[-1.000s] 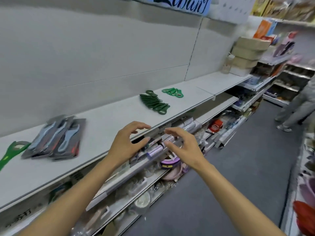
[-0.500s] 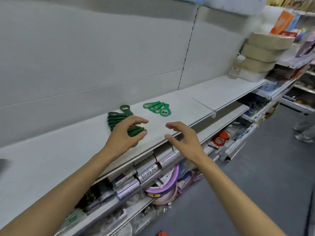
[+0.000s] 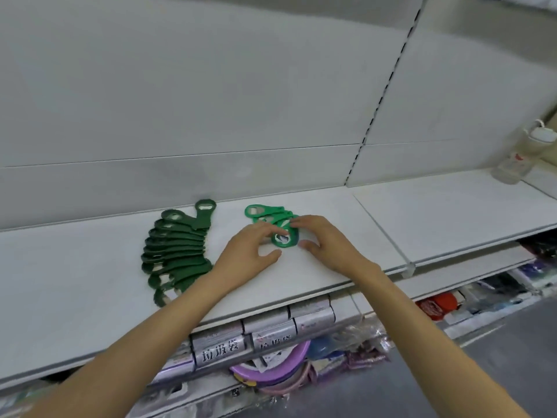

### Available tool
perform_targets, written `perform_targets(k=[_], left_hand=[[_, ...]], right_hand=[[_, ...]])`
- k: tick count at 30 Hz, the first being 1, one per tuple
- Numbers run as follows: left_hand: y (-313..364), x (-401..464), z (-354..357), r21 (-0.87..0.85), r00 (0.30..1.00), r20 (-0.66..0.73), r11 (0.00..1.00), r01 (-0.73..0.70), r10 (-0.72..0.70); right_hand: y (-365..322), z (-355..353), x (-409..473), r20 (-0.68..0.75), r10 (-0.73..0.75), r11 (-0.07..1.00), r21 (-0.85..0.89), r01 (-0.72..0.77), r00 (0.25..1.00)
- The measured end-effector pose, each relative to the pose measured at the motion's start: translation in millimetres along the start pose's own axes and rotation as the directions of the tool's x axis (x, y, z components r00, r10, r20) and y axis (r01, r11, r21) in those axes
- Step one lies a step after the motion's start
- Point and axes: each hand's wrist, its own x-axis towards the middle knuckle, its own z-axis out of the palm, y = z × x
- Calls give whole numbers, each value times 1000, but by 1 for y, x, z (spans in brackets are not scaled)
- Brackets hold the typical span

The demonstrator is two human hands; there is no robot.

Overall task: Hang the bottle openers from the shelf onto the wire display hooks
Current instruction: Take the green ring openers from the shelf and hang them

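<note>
A small pile of bright green bottle openers (image 3: 265, 213) lies on the white shelf (image 3: 301, 276), near the back panel. To its left, a long overlapping row of dark green bottle openers (image 3: 177, 251) runs toward the front edge. My left hand (image 3: 247, 256) and my right hand (image 3: 328, 247) meet over the front of the bright green pile. Their curved fingers touch the nearest opener (image 3: 284, 239) from either side, and its ring shows between them. Neither hand has lifted anything. No wire display hooks are in view.
A grey back panel rises behind the shelf, with a slotted upright (image 3: 379, 98) to the right. A clear bottle (image 3: 512, 158) stands at the far right. Below the shelf edge are boxed rolls (image 3: 220, 345) and a purple ring (image 3: 271, 369); the grey aisle floor is at the lower right.
The view has shifted right along the shelf and closer. Both hands moved forward from the shelf's front edge, past the dark green row, onto the bright green pile.
</note>
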Motion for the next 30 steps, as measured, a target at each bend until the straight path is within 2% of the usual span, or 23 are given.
perform_targets(k=[4, 7, 10, 16, 18, 20, 24, 27, 30], left_hand=[[1, 12, 11, 104, 999, -7, 994, 39, -38], [2, 18, 13, 118, 997, -31, 991, 69, -66], [2, 22, 14, 86, 993, -50, 990, 112, -108], [1, 26, 18, 63, 991, -72, 991, 121, -117], [2, 26, 18, 22, 988, -90, 992, 126, -124], [4, 25, 18, -40, 981, -120, 988, 148, -152], [6, 25, 17, -221, 959, -164, 957, 191, -229], [8, 27, 16, -353, 931, -165, 901, 252, -325], [8, 28, 17, -447, 897, -140, 835, 321, -419]], right_hand=[[16, -3, 24, 95, -123, 988, -81, 131, 988], [26, -5, 38, 122, -218, 956, -171, 237, 968], [31, -7, 46, 145, -253, 938, -207, 279, 957], [32, -6, 50, 154, -260, 948, -144, 282, 953], [35, -2, 46, 128, -267, 937, -199, 288, 955], [37, 5, 40, 44, -308, 901, -309, 306, 950], [38, 10, 30, -36, -489, 724, -573, 383, 872], [26, 10, 28, -95, -417, 772, -561, 298, 904], [16, 10, 26, -119, -214, 913, -377, 155, 970]])
